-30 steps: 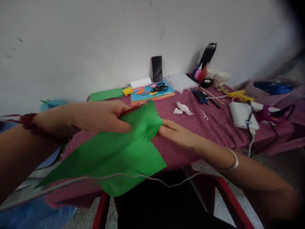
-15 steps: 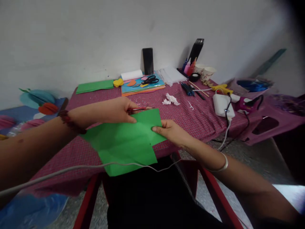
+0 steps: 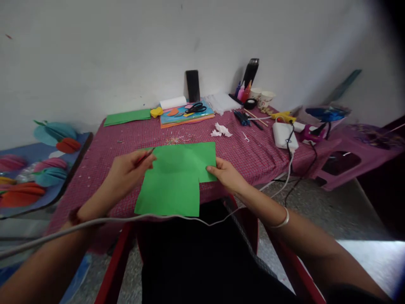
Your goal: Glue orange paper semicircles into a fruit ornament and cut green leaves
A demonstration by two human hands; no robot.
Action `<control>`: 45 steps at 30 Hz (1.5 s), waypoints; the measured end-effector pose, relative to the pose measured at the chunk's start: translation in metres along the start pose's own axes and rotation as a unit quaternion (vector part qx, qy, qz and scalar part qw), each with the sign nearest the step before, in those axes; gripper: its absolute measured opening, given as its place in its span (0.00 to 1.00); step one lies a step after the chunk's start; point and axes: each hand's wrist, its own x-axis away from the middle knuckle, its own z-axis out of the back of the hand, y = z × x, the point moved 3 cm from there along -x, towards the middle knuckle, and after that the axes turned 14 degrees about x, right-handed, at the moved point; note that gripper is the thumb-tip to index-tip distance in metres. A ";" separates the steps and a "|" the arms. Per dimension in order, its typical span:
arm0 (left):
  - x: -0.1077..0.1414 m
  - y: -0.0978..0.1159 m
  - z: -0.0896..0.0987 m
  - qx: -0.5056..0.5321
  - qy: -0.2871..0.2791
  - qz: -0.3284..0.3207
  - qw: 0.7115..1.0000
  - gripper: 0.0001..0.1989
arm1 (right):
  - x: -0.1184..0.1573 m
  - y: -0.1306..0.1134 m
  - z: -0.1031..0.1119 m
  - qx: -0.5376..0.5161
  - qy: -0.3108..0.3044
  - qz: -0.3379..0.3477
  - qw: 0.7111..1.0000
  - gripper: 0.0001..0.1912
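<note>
A green sheet [image 3: 172, 179] lies over the front edge of the table, with a rectangular piece cut out at its lower right corner. My left hand [image 3: 131, 169] is closed on a thin red pencil [image 3: 144, 157], whose dark tip points up and right above the sheet's upper left part. My right hand [image 3: 225, 172] pinches the right edge of the green sheet, thumb on top. Small shavings [image 3: 179, 139] lie just beyond the sheet's far edge.
Black scissors [image 3: 196, 108] rest on coloured paper [image 3: 171, 123] at the back. Green sheets [image 3: 128, 117] lie back left. A phone [image 3: 193, 85] leans on the wall. A white power strip [image 3: 284, 136] sits right. A white cable [image 3: 107, 220] crosses in front. Paper shapes [image 3: 52, 173] lie left.
My left hand has moved left and down, off the sheet, with the pencil still held. The green sheet now lies flatter and straighter. The view has shifted slightly.
</note>
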 end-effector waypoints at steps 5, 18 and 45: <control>0.057 -0.065 0.008 0.022 -0.015 0.048 0.999 0.20 | 0.002 0.008 0.003 0.044 -0.012 -0.024 0.999 0.22; 0.063 -0.093 -0.027 -0.039 -0.081 -0.111 0.990 0.15 | -0.016 -0.050 -0.021 0.566 -0.057 0.272 0.776 0.21; -0.073 -0.069 0.002 -0.304 -0.041 0.008 0.952 0.22 | -0.027 0.008 -0.013 0.691 -0.106 0.195 0.688 0.36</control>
